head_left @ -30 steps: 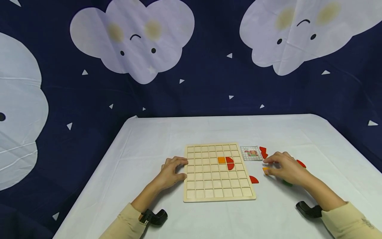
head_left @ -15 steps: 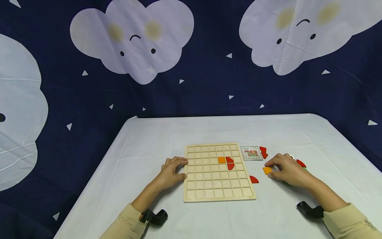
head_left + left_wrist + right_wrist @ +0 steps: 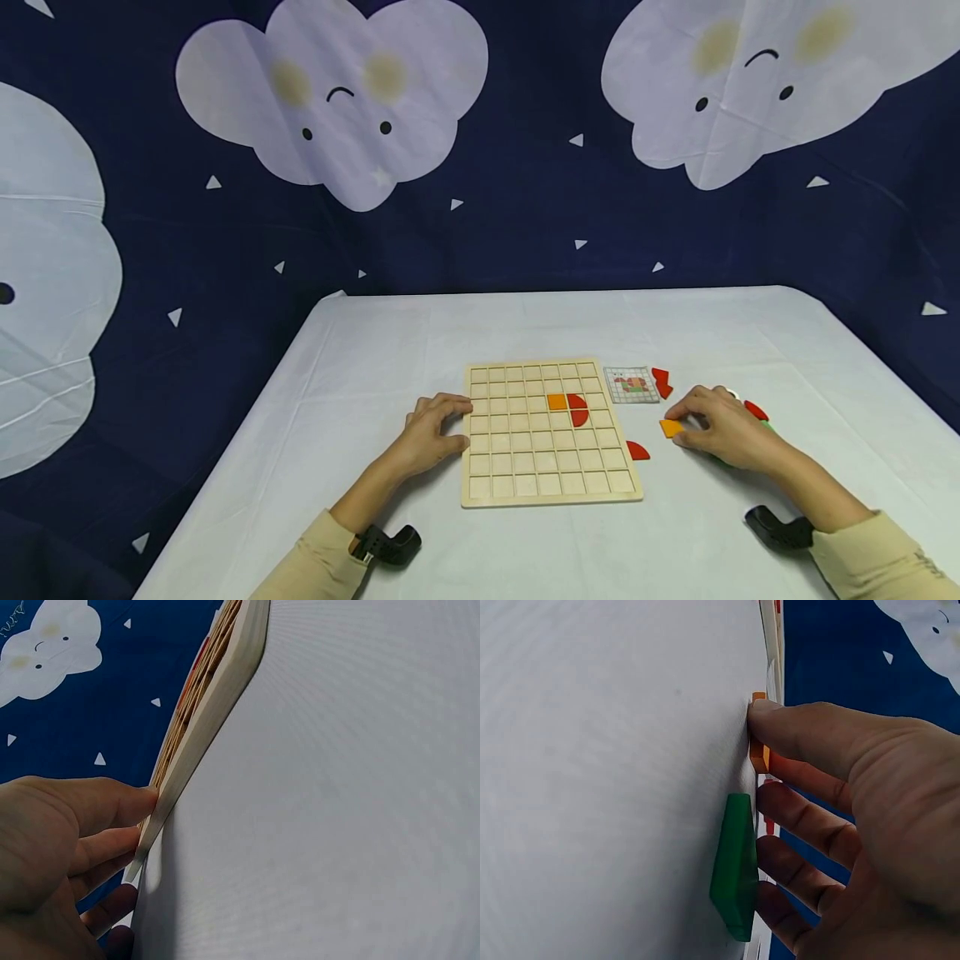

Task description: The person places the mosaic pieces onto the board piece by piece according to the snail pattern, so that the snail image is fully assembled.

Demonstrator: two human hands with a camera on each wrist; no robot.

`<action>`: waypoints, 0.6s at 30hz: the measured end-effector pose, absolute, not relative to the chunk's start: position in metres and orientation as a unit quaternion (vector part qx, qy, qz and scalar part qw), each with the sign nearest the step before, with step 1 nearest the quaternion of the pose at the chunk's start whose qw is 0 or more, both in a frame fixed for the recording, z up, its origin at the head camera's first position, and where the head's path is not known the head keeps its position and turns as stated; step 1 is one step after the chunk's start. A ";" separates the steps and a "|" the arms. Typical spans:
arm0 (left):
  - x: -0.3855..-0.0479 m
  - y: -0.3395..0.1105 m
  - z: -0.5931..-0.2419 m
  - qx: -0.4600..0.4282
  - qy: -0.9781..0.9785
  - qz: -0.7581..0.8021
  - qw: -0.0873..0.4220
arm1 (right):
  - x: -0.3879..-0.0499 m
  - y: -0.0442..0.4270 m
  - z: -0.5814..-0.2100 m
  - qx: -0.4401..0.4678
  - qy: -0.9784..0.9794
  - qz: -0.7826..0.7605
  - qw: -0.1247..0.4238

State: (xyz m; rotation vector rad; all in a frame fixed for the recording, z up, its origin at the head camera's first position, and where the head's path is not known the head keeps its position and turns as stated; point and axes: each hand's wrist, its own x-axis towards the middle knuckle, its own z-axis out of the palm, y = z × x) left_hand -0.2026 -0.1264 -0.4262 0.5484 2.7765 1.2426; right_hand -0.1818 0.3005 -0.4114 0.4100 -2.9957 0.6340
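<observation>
A wooden grid board point(image 3: 525, 462) lies flat on the table. One orange square and two red quarter-circle pieces point(image 3: 578, 417) sit in its cells. My left hand point(image 3: 429, 435) rests thumb and fingertips against the board's left edge; the left wrist view shows the thumb touching its side. To the right, my right hand point(image 3: 720, 427) pinches an orange square tile point(image 3: 670, 428) at the table surface, thumb on the near side. In the right wrist view, a green block point(image 3: 736, 870) stands near the other fingers; whether they touch it I cannot tell.
A small pattern card point(image 3: 632, 386) lies beside the board, with red pieces point(image 3: 662, 383) to its right. A red quarter-circle point(image 3: 637, 451) lies by the board's right edge. Another red piece point(image 3: 756, 410) lies behind my right hand, which partly covers other pieces.
My right fingers have shifted slightly around the orange tile, which shows more fully than a second ago. The left hand and board have stayed still.
</observation>
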 end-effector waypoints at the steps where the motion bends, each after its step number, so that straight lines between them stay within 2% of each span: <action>1: -0.203 -0.126 -0.426 0.177 0.898 0.402 0.025 | -0.182 0.301 -0.412 0.134 -0.969 0.205 0.027; 10: -0.203 -0.126 -0.427 0.174 0.899 0.402 0.025 | -0.185 0.296 -0.406 0.137 -0.969 0.205 0.032; 18: -0.203 -0.126 -0.426 0.179 0.901 0.395 0.024 | -0.189 0.273 -0.390 0.159 -0.960 0.228 0.038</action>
